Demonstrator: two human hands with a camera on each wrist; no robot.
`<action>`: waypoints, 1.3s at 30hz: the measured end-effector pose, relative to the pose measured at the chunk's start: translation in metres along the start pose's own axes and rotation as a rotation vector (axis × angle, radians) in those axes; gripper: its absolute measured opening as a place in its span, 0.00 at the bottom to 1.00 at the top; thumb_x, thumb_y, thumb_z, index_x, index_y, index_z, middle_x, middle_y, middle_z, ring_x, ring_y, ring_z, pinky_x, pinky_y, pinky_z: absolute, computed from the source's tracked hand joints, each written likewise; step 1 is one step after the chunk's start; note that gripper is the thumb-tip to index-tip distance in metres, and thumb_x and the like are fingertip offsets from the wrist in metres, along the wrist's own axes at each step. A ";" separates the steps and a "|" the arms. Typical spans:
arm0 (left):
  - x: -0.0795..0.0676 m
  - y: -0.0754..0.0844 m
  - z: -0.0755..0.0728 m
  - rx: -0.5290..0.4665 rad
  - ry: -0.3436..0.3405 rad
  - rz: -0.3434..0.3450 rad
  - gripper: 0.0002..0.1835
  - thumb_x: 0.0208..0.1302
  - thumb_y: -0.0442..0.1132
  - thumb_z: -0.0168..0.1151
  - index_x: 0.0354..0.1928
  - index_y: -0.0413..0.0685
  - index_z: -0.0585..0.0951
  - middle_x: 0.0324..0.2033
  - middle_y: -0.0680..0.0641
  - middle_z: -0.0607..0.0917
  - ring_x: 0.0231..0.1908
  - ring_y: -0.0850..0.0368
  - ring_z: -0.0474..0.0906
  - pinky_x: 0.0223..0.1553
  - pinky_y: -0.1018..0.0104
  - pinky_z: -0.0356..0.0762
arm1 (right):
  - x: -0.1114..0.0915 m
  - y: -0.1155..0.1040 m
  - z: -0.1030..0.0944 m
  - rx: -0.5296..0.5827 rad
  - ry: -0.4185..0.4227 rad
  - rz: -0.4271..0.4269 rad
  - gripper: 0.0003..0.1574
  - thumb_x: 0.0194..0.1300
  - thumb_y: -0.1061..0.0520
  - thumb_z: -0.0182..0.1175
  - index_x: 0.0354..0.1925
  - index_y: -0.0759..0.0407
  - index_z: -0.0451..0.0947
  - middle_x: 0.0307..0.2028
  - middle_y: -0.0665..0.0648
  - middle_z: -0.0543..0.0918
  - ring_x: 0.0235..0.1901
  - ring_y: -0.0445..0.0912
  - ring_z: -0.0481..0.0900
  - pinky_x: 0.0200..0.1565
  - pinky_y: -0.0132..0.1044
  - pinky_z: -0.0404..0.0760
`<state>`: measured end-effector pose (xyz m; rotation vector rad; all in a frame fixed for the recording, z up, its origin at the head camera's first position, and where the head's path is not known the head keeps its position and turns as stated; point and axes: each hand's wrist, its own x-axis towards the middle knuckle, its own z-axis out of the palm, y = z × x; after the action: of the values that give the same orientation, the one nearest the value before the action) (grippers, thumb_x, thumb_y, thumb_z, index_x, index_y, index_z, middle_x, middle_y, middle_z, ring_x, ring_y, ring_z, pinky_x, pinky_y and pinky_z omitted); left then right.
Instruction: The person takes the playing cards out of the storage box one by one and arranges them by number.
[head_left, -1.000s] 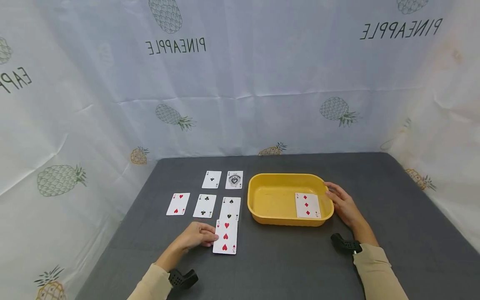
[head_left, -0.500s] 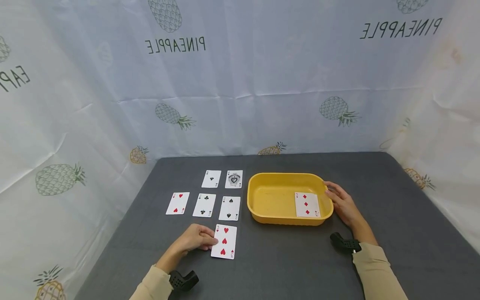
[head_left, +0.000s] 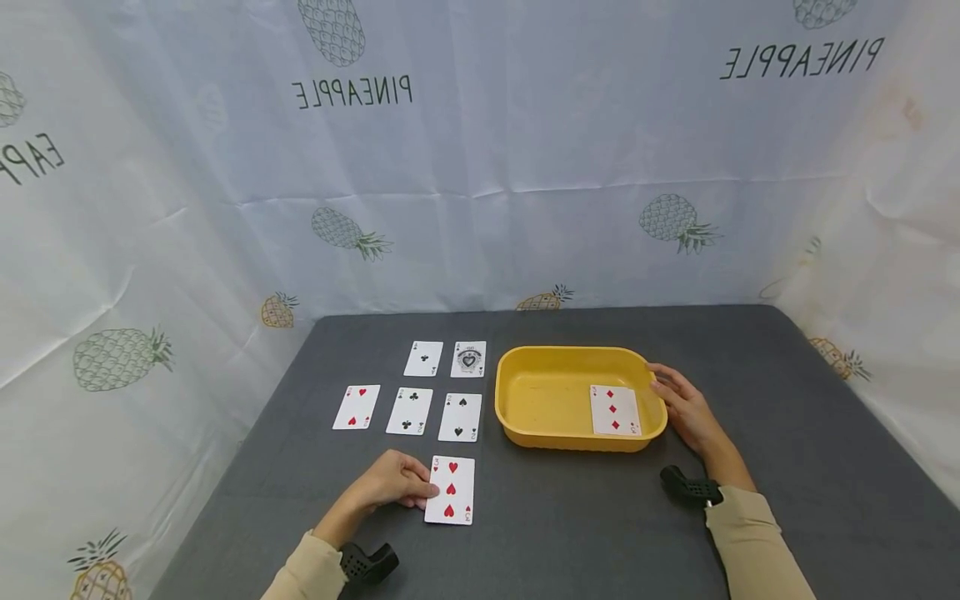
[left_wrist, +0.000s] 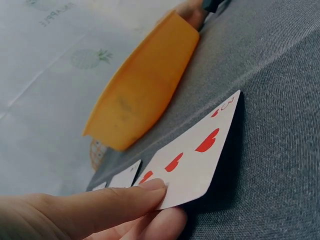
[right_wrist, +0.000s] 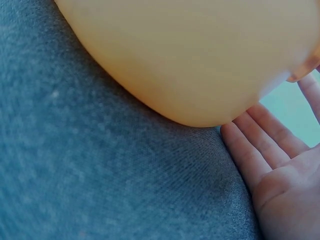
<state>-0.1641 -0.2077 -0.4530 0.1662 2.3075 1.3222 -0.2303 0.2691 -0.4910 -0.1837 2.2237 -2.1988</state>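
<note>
Between thumb and fingers, my left hand [head_left: 397, 481] pinches the left edge of a three of hearts [head_left: 452, 492], held face up. In the left wrist view the thumb lies on the face of this playing card [left_wrist: 192, 160], whose far corner is tilted above the cloth. My right hand [head_left: 690, 408] touches the right end of a yellow tray [head_left: 577, 442]. Its fingers [right_wrist: 265, 137] lie fairly straight against the tray's outer wall [right_wrist: 190, 65] in the right wrist view. Inside the tray, at its right, is a three of diamonds [head_left: 615, 411].
Beyond my left hand lie a two of hearts [head_left: 356, 407], a two of clubs [head_left: 409, 412] and a two of spades [head_left: 460, 417]. Farther back are an ace of clubs [head_left: 423, 359] and an ace of spades [head_left: 468, 360]. A pineapple-print curtain [head_left: 480, 250] rises behind the grey tabletop [head_left: 570, 525].
The three of hearts has moved toward me in my left hand, off the two of spades it overlapped a second ago. My right hand and the tray stay in place.
</note>
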 end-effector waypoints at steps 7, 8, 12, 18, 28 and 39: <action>0.001 -0.002 0.003 0.044 0.071 0.014 0.10 0.49 0.34 0.73 0.30 0.34 0.83 0.17 0.50 0.85 0.18 0.67 0.78 0.21 0.74 0.75 | -0.001 0.002 -0.001 0.003 0.000 -0.004 0.17 0.73 0.53 0.50 0.58 0.41 0.68 0.46 0.33 0.76 0.44 0.27 0.78 0.43 0.20 0.80; 0.001 -0.002 0.003 0.049 0.084 0.016 0.10 0.48 0.34 0.74 0.30 0.34 0.83 0.17 0.48 0.85 0.18 0.67 0.78 0.21 0.74 0.76 | -0.001 0.002 -0.001 0.003 -0.001 -0.006 0.17 0.73 0.53 0.50 0.58 0.42 0.68 0.46 0.33 0.76 0.44 0.27 0.78 0.43 0.20 0.80; 0.000 -0.001 0.004 0.069 0.126 0.022 0.12 0.45 0.32 0.75 0.30 0.33 0.83 0.20 0.44 0.87 0.20 0.66 0.79 0.22 0.72 0.78 | -0.001 0.003 -0.002 0.007 -0.007 -0.010 0.17 0.74 0.53 0.50 0.59 0.42 0.68 0.46 0.33 0.77 0.44 0.27 0.78 0.42 0.21 0.81; 0.000 0.002 0.004 0.093 0.154 0.015 0.11 0.44 0.31 0.76 0.30 0.33 0.84 0.19 0.43 0.87 0.19 0.65 0.78 0.22 0.72 0.77 | -0.001 0.003 -0.002 0.000 -0.020 -0.015 0.19 0.74 0.54 0.49 0.61 0.44 0.67 0.46 0.32 0.76 0.44 0.27 0.78 0.42 0.21 0.81; 0.001 0.009 -0.003 0.080 0.147 0.018 0.09 0.54 0.35 0.70 0.31 0.33 0.86 0.20 0.44 0.87 0.20 0.65 0.80 0.24 0.73 0.79 | 0.000 0.002 0.000 0.003 -0.016 -0.009 0.18 0.74 0.54 0.49 0.60 0.42 0.68 0.46 0.32 0.77 0.43 0.27 0.78 0.42 0.21 0.81; 0.016 0.028 0.000 0.033 0.093 0.049 0.13 0.60 0.38 0.66 0.37 0.31 0.85 0.26 0.42 0.89 0.24 0.65 0.82 0.30 0.71 0.83 | -0.001 0.001 -0.001 0.009 -0.013 -0.017 0.18 0.74 0.54 0.50 0.59 0.42 0.68 0.46 0.33 0.77 0.43 0.27 0.79 0.41 0.21 0.81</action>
<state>-0.1814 -0.1878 -0.4346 0.1762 2.4187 1.3421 -0.2297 0.2706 -0.4922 -0.2168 2.2139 -2.2092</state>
